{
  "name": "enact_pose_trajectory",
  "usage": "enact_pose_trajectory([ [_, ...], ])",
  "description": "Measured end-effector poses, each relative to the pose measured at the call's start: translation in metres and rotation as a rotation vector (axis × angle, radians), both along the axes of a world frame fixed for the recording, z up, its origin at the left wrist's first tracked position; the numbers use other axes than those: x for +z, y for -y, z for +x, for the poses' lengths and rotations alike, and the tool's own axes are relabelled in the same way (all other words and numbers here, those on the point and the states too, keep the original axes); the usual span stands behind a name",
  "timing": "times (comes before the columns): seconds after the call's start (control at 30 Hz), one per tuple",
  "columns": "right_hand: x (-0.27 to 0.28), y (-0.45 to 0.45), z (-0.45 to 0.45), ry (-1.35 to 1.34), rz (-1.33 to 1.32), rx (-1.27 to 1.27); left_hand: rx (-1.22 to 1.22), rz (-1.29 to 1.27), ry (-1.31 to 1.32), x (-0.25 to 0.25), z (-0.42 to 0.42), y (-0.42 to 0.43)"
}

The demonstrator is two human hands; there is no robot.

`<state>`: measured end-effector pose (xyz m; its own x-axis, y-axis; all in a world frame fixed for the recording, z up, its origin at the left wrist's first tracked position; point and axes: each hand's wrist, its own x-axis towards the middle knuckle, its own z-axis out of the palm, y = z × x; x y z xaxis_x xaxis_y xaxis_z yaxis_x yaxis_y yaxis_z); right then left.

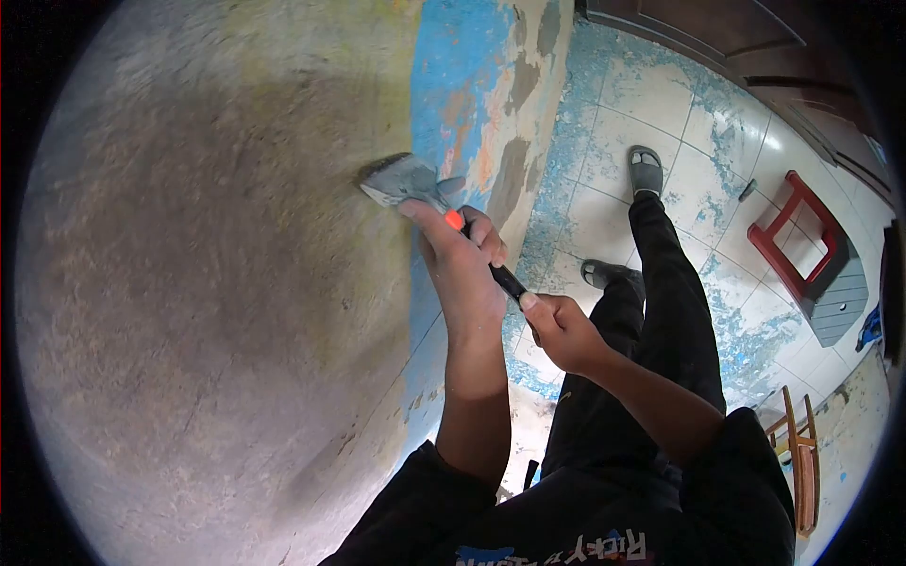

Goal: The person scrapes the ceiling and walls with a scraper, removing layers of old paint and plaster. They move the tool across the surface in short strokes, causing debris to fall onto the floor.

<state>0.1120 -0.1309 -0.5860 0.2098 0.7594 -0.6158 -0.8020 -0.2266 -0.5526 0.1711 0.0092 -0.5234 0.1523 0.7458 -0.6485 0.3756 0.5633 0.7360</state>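
A scraper [404,177] with a wide grey blade and a black handle with an orange part lies against the wall [283,236], at the border between bare grey plaster and a strip of blue paint [458,57]. My left hand [462,259] is wrapped round the scraper near its blade, thumb on the metal and fingers on the far side. Lower down, my right hand [563,330] grips the rear end of the black handle. The blade's edge points up and left.
Tiled floor [642,85] with blue flakes spreads along the wall. My sandalled feet stand on it. To the right lies a red and grey stool [830,274]; a wooden frame [804,472] is at lower right. Dark wooden doors [698,38] are at the top right.
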Motion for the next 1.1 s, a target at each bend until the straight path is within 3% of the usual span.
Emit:
enact_pose_trajectory([
  [0.53,-0.005,-0.006,-0.005,0.049,-0.051,-0.011,-0.017,-0.022,-0.008,-0.009,-0.003,-0.005],
  [0.8,-0.012,-0.029,0.037,0.061,-0.032,-0.104,-0.152,0.019,0.042,0.001,0.060,-0.017],
  [1.1,-0.005,-0.002,0.028,0.106,-0.041,0.012,-0.064,-0.042,0.091,-0.009,0.014,-0.005],
])
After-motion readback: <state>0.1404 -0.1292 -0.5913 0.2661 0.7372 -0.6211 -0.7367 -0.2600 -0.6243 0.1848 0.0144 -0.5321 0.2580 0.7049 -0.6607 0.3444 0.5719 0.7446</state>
